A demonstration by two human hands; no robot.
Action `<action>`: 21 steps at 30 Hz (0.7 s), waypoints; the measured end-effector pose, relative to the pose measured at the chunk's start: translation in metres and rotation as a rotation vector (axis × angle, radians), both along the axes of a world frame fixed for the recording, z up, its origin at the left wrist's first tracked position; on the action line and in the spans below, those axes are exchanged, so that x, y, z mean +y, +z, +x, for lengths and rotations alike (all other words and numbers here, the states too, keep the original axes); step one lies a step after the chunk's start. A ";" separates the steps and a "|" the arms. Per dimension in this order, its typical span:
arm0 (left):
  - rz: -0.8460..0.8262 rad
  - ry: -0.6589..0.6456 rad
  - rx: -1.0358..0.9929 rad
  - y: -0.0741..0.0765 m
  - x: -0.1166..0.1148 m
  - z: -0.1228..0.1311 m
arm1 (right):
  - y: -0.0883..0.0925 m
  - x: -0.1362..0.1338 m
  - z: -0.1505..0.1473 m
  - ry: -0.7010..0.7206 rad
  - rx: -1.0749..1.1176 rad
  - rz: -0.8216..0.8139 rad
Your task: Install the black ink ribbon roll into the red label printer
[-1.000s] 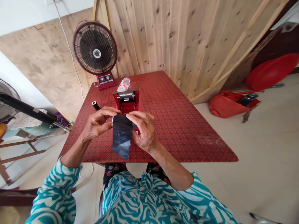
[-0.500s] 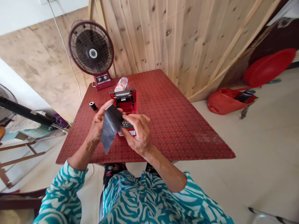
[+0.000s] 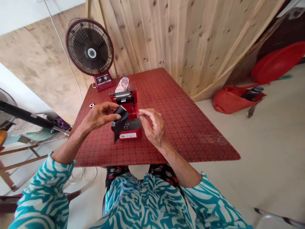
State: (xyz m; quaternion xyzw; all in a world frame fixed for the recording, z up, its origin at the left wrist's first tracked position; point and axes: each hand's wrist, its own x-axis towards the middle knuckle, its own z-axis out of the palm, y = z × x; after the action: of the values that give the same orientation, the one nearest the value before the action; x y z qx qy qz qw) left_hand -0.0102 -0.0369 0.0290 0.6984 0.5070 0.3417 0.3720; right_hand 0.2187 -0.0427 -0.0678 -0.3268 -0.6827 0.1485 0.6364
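My left hand [image 3: 99,116] pinches a black strip [image 3: 119,121] between thumb and fingers, just left of a small red printer-like box [image 3: 130,126] with its lid raised. The strip hangs over the box's left front corner. My right hand [image 3: 153,127] hovers right of the box, its fingers slightly spread and holding nothing. Behind the left hand a small black roll [image 3: 91,105] lies on the red patterned table [image 3: 181,124].
A maroon desk fan [image 3: 91,52] and a lying plastic bottle [image 3: 122,84] are at the table's far end. Wooden boards lean on the wall behind. A red bag [image 3: 234,100] and a red basin [image 3: 277,63] lie on the floor at right.
Both hands held the black strip stretched in front of the box. The right hand has let go and moved right; the left hand has carried the strip to the left.
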 end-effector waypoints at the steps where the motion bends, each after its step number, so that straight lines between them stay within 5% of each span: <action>1: 0.012 0.014 0.016 0.002 -0.003 0.005 | 0.003 -0.005 -0.001 0.044 -0.001 -0.009; 13: -0.184 -0.034 -0.133 0.004 -0.010 0.007 | 0.014 -0.021 0.001 0.266 -0.017 0.058; 21: 0.023 -0.053 0.116 -0.001 0.003 0.006 | 0.000 -0.014 -0.007 0.492 0.387 -0.277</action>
State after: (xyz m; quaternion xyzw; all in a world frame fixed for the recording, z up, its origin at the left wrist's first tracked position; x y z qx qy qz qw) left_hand -0.0040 -0.0342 0.0276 0.7346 0.5049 0.2964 0.3430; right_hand 0.2117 -0.0568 -0.0676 -0.2014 -0.5808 0.4480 0.6491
